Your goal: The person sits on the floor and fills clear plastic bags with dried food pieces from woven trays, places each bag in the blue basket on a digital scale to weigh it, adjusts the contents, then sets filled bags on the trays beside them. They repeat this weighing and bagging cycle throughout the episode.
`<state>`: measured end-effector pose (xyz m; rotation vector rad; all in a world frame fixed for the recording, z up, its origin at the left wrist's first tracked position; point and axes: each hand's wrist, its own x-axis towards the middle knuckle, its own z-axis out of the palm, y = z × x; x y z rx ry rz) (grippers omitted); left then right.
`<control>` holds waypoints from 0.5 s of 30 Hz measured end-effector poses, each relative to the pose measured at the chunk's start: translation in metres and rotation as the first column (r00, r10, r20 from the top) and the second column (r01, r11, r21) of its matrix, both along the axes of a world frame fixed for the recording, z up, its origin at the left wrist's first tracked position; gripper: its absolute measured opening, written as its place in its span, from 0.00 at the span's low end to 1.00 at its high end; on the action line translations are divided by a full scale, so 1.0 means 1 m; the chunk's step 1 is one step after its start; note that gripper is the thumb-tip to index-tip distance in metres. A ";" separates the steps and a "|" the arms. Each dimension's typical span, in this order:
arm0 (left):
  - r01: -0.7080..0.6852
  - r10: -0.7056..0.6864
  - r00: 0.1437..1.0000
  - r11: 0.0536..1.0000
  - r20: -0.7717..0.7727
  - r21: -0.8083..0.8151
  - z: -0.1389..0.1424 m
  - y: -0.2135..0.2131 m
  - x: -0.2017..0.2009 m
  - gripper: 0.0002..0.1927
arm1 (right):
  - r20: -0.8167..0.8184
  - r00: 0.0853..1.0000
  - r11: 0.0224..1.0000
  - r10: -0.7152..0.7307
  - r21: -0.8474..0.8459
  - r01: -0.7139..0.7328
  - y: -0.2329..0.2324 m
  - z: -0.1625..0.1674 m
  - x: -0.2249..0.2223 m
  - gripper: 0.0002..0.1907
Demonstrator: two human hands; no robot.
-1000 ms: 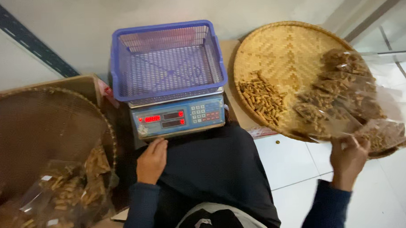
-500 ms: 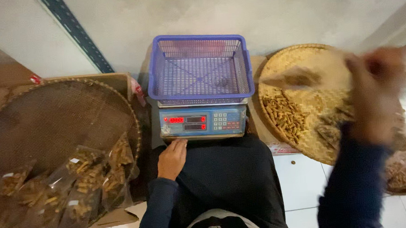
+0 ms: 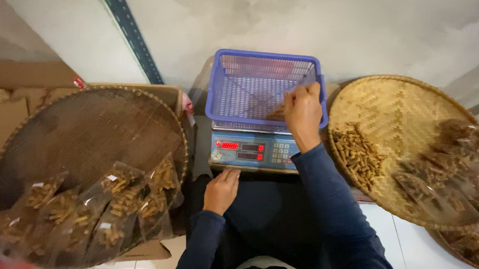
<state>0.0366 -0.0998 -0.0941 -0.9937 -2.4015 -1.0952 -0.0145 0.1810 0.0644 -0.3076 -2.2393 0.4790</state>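
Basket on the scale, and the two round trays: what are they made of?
Basket: looks like moulded plastic, blue-purple, fine open mesh walls with a smooth rim. Right tray: woven bamboo or similar strips, pale and matt, herringbone weave showing. Left tray: same kind of weave, darker brown, probably aged or stained.

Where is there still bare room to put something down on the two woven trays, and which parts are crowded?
On the dark tray, the far half is bare; clear filled bags crowd its near edge. On the light tray, the far and middle weave is bare, between the loose sticks at its left and bags at its right. The right hand occupies the blue basket.
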 end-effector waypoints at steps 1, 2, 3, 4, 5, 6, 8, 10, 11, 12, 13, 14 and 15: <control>0.008 -0.008 1.000 1.000 -0.001 0.006 0.000 0.001 -0.001 0.07 | 0.007 1.000 1.000 0.020 -0.015 -0.020 -0.004 -0.002 -0.001 0.08; 0.003 -0.003 1.000 1.000 0.004 -0.006 0.001 0.001 -0.001 0.07 | 0.034 0.997 0.998 0.065 0.002 -0.065 -0.006 -0.003 -0.002 0.08; -0.001 0.001 1.000 1.000 0.010 -0.018 0.001 0.002 -0.001 0.07 | 0.061 0.992 0.994 0.108 0.018 -0.109 -0.007 -0.003 -0.001 0.08; -0.004 0.004 1.000 1.000 0.013 -0.029 0.001 0.003 -0.002 0.06 | 0.087 0.985 0.988 0.149 0.034 -0.153 -0.007 -0.001 0.000 0.08; -0.003 0.004 1.000 0.999 0.015 -0.032 0.001 0.004 -0.002 0.06 | 0.166 0.966 0.976 0.197 0.057 -0.209 -0.005 0.001 0.001 0.10; -0.003 0.004 1.000 0.999 0.017 -0.034 0.001 0.004 -0.003 0.06 | 0.244 0.939 0.961 0.241 0.075 -0.265 -0.002 0.004 0.004 0.11; 0.001 -0.001 1.000 0.999 0.022 -0.038 -0.001 0.004 -0.004 0.06 | 0.340 0.901 0.952 0.269 0.048 -0.303 0.006 0.013 0.010 0.13; 0.007 -0.006 1.000 0.999 0.023 -0.035 -0.004 0.005 -0.007 0.05 | 0.371 0.894 0.965 0.251 -0.022 -0.261 0.018 0.023 0.020 0.14; 0.010 -0.010 1.000 0.999 0.019 -0.039 -0.005 0.005 -0.008 0.06 | 0.331 0.908 0.962 0.256 0.008 -0.274 0.024 0.028 0.026 0.13; 0.015 -0.014 1.000 0.999 0.015 -0.045 -0.007 0.006 -0.010 0.06 | 0.290 0.921 0.958 0.262 0.038 -0.284 0.030 0.032 0.034 0.12; 0.021 -0.020 1.000 0.998 0.011 -0.051 -0.008 0.006 -0.011 0.06 | 0.247 0.931 0.954 0.267 0.067 -0.291 0.036 0.036 0.041 0.12; 0.006 -0.006 1.000 0.999 0.012 -0.038 -0.009 0.007 -0.011 0.06 | 0.220 0.937 0.958 0.271 0.029 -0.284 0.041 0.039 0.050 0.11; -0.007 0.008 1.000 1.000 0.014 -0.024 -0.010 0.008 -0.011 0.06 | 0.192 0.943 0.961 0.272 -0.009 -0.276 0.046 0.042 0.059 0.10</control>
